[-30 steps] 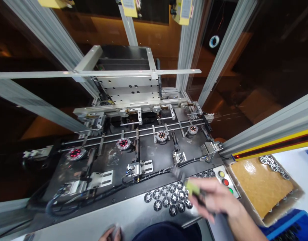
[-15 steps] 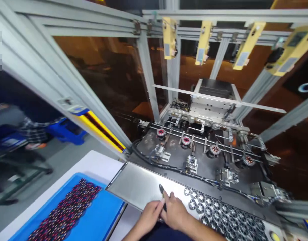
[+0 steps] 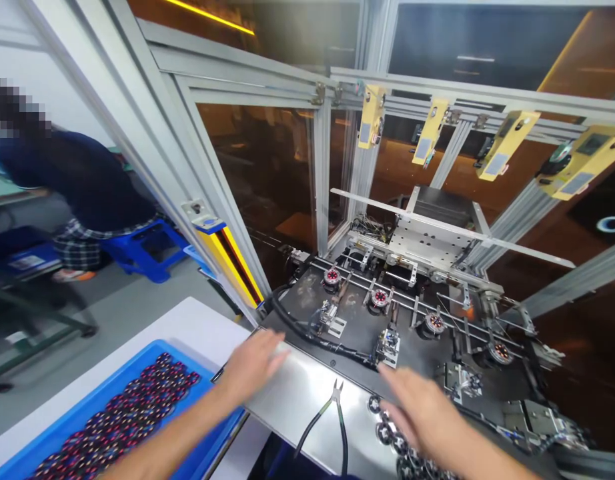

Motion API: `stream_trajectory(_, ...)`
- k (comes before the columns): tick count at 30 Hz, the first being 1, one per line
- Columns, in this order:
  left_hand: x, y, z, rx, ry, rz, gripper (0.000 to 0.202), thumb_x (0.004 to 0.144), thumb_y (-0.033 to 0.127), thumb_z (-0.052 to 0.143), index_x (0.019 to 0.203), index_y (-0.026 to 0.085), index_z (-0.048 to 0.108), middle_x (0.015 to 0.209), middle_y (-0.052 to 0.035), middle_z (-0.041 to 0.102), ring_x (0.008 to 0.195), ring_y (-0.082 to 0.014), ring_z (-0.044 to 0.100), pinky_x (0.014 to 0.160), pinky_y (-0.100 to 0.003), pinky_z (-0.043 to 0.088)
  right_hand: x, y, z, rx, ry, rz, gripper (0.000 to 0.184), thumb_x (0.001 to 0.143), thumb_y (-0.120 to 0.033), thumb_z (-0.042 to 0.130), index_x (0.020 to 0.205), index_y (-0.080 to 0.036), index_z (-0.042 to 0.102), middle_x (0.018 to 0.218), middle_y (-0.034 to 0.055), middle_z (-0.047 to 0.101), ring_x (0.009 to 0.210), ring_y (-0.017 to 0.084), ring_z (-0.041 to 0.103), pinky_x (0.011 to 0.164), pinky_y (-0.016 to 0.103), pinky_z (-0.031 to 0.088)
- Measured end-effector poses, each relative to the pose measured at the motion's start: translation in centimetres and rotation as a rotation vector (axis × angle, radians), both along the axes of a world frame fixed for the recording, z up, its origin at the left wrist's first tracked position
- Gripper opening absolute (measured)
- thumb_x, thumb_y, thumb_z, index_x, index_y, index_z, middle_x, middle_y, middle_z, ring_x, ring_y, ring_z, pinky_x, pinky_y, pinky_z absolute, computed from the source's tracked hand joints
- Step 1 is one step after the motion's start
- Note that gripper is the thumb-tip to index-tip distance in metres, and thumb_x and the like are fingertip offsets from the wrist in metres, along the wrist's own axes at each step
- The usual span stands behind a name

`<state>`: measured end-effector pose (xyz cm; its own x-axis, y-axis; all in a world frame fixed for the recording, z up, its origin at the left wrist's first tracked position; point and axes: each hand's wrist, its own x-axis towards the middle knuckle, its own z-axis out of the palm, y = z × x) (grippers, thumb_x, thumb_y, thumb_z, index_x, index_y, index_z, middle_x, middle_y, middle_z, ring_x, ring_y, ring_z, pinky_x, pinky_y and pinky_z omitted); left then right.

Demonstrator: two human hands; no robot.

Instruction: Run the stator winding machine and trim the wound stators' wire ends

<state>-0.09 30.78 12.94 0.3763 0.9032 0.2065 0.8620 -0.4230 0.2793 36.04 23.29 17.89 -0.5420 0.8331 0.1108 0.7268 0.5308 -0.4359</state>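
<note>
A pair of side cutters [image 3: 338, 405] lies with its jaws apart on the shiny metal tray [image 3: 287, 400], dark handles toward me. My left hand [image 3: 255, 360] is over the tray's left end, fingers stretched forward and thumb apart, holding nothing. To the right, my right hand [image 3: 422, 407] reaches forward, also with its thumb apart and nothing visible in it. It is above the round metal parts with star-shaped centres [image 3: 385, 433] standing in rows on the tray, and its arm hides many of them. Whether it touches any of them I cannot tell.
Beyond the tray is a machine with a dark plate [image 3: 352, 300] bearing several round wound parts [image 3: 379, 299]. Yellow sensor units [image 3: 427, 133] hang above. At left, a blue tray [image 3: 152, 350] holds many dark ring parts [image 3: 127, 413]. A yellow light barrier [image 3: 232, 263] and a seated person are farther left.
The side cutters, earlier between my hands, now lie on the metal tray. My hands have parted, left hand leftward, right hand rightward over the round parts. The view has tilted up.
</note>
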Motion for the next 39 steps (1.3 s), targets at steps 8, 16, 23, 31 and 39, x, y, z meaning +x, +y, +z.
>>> stream_trajectory(8,7.0,20.1,4.7,0.075,0.243,-0.345,0.038,0.092,0.035,0.063,0.125,0.018,0.059,0.136,-0.0111,0.056,0.122,-0.0291,0.056,0.101,-0.055,0.046,3.6,17.9,3.1,0.245,-0.308,-0.009,0.025,0.089,-0.016,0.061,0.114,-0.010,0.064,0.119,0.0180,0.061,0.121,0.032,0.054,0.100,0.051,0.048)
stream_trajectory(16,8.3,22.9,0.7,-0.012,0.356,-0.371,0.037,0.093,0.034,0.062,0.126,0.018,0.058,0.133,-0.0112,0.058,0.116,-0.0275,0.060,0.096,-0.052,0.051,3.2,20.1,-3.9,0.099,-0.345,-0.037,0.039,0.092,-0.032,0.066,0.127,-0.017,0.058,0.144,0.0117,0.048,0.132,0.032,0.046,0.107,0.056,0.041)
stream_trajectory(23,7.7,23.8,0.6,-0.096,0.368,-0.375,0.036,0.093,0.034,0.062,0.125,0.018,0.059,0.132,-0.0110,0.059,0.115,-0.0270,0.060,0.096,-0.051,0.051,3.0,20.9,-5.2,0.065,-0.335,-0.036,0.035,0.092,-0.030,0.065,0.124,-0.017,0.059,0.142,0.0111,0.050,0.131,0.031,0.048,0.107,0.056,0.042)
stream_trajectory(31,8.0,25.1,-0.2,-0.218,0.408,-0.365,0.036,0.093,0.033,0.061,0.126,0.018,0.058,0.132,-0.0111,0.059,0.113,-0.0264,0.061,0.094,-0.049,0.053,2.4,21.4,-5.9,-0.007,-0.251,-0.087,0.036,0.094,-0.032,0.063,0.126,-0.018,0.058,0.140,0.0108,0.052,0.126,0.029,0.052,0.104,0.054,0.045)
stream_trajectory(39,9.1,26.7,0.3,-0.301,0.425,-0.363,0.035,0.093,0.033,0.061,0.125,0.018,0.059,0.131,-0.0109,0.060,0.112,-0.0259,0.062,0.093,-0.049,0.053,2.2,22.5,-3.5,-0.098,-0.014,-0.130,0.028,0.095,-0.035,0.061,0.116,-0.016,0.062,0.119,0.0082,0.064,0.105,0.022,0.063,0.091,0.044,0.054)
